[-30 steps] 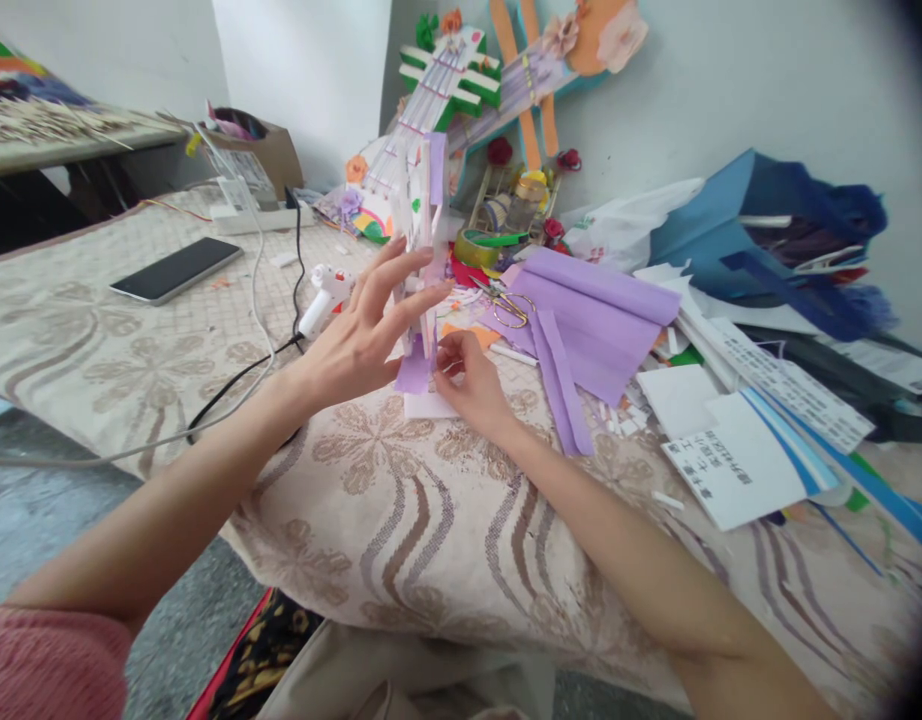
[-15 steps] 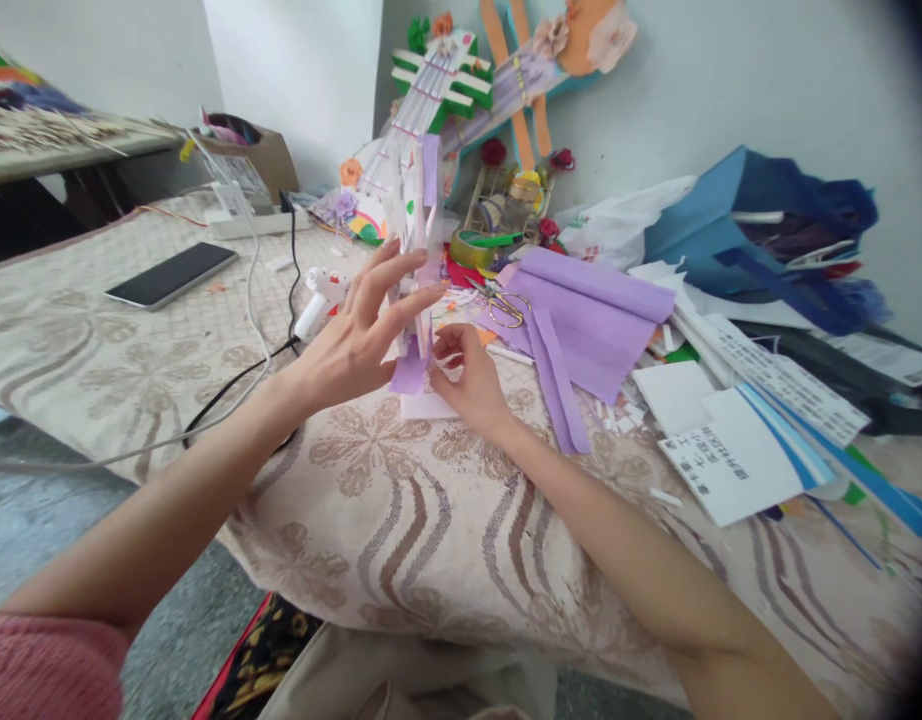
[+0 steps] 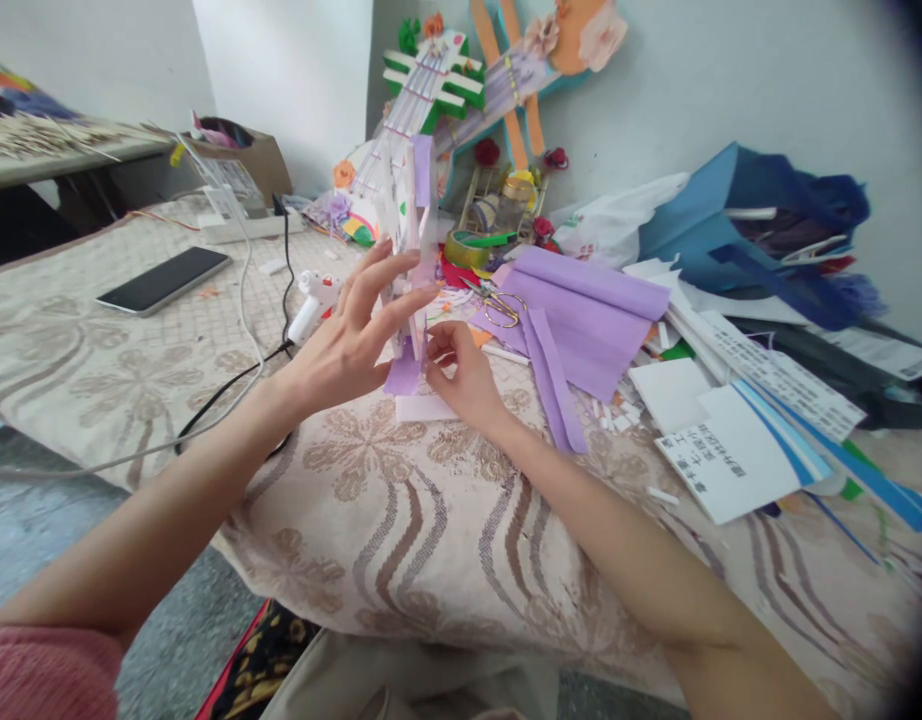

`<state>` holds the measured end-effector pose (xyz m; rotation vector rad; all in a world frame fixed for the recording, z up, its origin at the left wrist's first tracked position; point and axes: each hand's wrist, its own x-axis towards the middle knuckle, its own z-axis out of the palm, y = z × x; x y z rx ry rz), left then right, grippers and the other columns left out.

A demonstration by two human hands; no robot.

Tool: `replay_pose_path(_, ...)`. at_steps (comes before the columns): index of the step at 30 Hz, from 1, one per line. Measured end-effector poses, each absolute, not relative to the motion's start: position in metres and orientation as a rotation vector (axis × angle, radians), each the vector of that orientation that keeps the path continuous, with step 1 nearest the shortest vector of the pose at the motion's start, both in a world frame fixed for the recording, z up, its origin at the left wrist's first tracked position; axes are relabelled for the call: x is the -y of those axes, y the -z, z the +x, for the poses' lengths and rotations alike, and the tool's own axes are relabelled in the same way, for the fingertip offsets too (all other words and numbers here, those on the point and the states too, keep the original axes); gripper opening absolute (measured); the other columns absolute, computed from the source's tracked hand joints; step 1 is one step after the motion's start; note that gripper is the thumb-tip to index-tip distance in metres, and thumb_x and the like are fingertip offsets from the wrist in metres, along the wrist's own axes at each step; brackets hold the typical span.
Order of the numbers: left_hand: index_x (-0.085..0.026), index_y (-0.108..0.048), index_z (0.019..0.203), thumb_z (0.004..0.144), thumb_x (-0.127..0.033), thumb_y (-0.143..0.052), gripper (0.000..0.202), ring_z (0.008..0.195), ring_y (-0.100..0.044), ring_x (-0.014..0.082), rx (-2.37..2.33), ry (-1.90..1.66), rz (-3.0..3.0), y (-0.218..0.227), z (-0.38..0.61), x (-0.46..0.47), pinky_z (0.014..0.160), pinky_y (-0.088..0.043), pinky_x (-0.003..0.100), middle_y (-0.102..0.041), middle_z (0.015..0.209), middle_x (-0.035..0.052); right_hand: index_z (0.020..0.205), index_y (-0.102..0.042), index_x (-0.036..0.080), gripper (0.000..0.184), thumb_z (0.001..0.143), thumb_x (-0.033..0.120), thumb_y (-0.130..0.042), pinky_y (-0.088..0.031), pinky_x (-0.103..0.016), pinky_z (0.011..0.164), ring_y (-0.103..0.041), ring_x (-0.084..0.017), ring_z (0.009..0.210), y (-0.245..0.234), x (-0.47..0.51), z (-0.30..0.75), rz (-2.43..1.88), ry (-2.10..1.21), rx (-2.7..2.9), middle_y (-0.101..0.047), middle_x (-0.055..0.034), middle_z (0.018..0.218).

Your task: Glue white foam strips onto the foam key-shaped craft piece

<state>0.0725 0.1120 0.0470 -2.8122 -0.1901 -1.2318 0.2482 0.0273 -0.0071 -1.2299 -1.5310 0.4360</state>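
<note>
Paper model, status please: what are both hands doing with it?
Left hand open, fingers spread against upright paper model. Right hand pinching its lower edge by purple strip. Scissors nearby, clear.

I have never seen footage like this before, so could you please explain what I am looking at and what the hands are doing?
The picture comes from a camera worn on a person's head, looking forward and down at their own bare arms; there is no machine. The left hand, fingers spread, steadies an upright paper model of white card and purple paper standing on a patterned cloth. The right hand pinches at the model's base. Around them lie purple paper sheets, scissors, a white glue gun, a phone, a tape roll and printed papers. More paper crafts lean against the wall.
</note>
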Motion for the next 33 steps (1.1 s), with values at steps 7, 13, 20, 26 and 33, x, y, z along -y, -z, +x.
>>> replay_pose_path(7, -0.038, -0.024, 0.152, 0.093, -0.043, -0.062, 0.070, 0.152, -0.021, 0.0427, 0.203, 1.219, -2.786, -0.047, 0.071, -0.111, 0.117, -0.027, 0.072, -0.028, 0.158, 0.0094, 0.111, -0.045, 0.025, 0.042, 0.073, 0.013, -0.058, -0.051, -0.034, 0.075, -0.061, -0.017, 0.084, 0.008, -0.028, 0.248, -1.232, -0.434, 1.543, -0.060, 0.0001, 0.092)
replay_pose_path(13, -0.037, -0.022, 0.152, 0.094, -0.041, -0.061, 0.070, 0.153, -0.020, 0.0411, 0.214, 1.203, -2.762, -0.046, 0.071, -0.110, 0.119, -0.027, 0.070, -0.028, 0.158, 0.0100, 0.111, -0.045, 0.025, 0.039, 0.077, 0.009, -0.053, -0.052, -0.032, 0.074, -0.061, -0.015, 0.079, 0.010, -0.029, 0.248, -1.194, -0.424, 1.528, -0.060, 0.0018, 0.086)
replay_pose_path(20, -0.036, -0.021, 0.153, 0.096, -0.049, -0.057, 0.069, 0.154, -0.016, 0.0407, 0.194, 1.192, -2.772, -0.048, 0.069, -0.114, 0.120, -0.025, 0.069, -0.025, 0.160, 0.0092, 0.102, -0.053, 0.024, 0.013, 0.090, 0.027, -0.055, -0.050, -0.030, 0.072, -0.063, -0.015, 0.081, 0.000, -0.025, 0.259, -1.224, -0.474, 1.381, -0.066, -0.0025, 0.096)
replay_pose_path(26, -0.033, -0.023, 0.152, 0.098, -0.042, -0.055, 0.064, 0.153, -0.018, 0.0415, 0.204, 1.191, -2.788, -0.053, 0.066, -0.112, 0.120, -0.025, 0.069, -0.026, 0.159, 0.0106, 0.064, -0.050, 0.023, 0.041, 0.096, 0.048, -0.049, -0.038, -0.028, 0.058, -0.045, -0.013, 0.051, -0.005, -0.018, 0.281, -1.471, -0.460, 1.325, -0.043, 0.0057, 0.049)
replay_pose_path(33, -0.040, -0.021, 0.152, 0.093, -0.035, -0.063, 0.072, 0.153, -0.020, 0.0408, 0.194, 1.199, -2.839, -0.058, 0.063, -0.109, 0.119, -0.027, 0.070, -0.029, 0.158, 0.0104, 0.067, -0.051, 0.023, 0.025, 0.091, 0.027, -0.042, -0.045, -0.031, 0.071, -0.057, -0.017, 0.071, -0.007, -0.016, 0.289, -1.428, -0.427, 1.603, -0.059, 0.0000, 0.068)
